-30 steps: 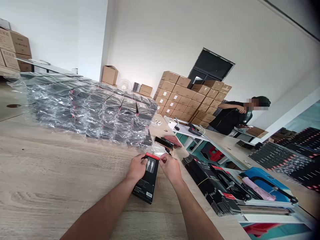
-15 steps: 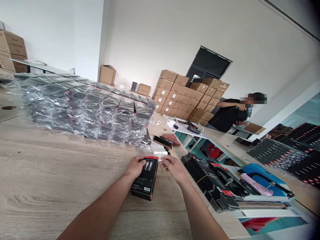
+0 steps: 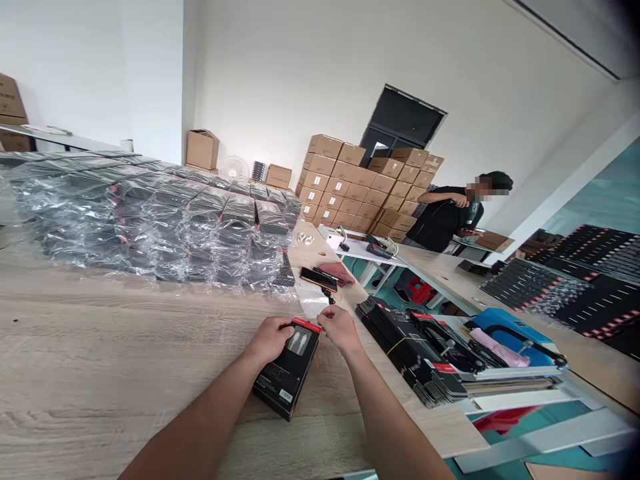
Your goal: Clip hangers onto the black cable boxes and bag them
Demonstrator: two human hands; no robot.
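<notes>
A slim black retail box (image 3: 286, 368) with a red top edge and a white cable pictured on it lies on the wooden table (image 3: 100, 360). My left hand (image 3: 269, 337) grips the box's upper left side. My right hand (image 3: 341, 327) pinches at the red top flap with closed fingers. A clear plastic sleeve (image 3: 311, 301) lies on the table just beyond both hands.
A big heap of plastic-wrapped black boxes (image 3: 165, 220) covers the table's far left. A phone (image 3: 318, 278) and a reddish wallet (image 3: 337, 272) lie past the sleeve. Stacked flat black boxes (image 3: 405, 343) and a blue tray (image 3: 510, 333) sit right. A person (image 3: 450, 215) stands by cardboard cartons (image 3: 365, 193).
The view has turned a little left and down. My right hand came back onto the box's red top flap, and the box has tilted slightly under my left hand.
</notes>
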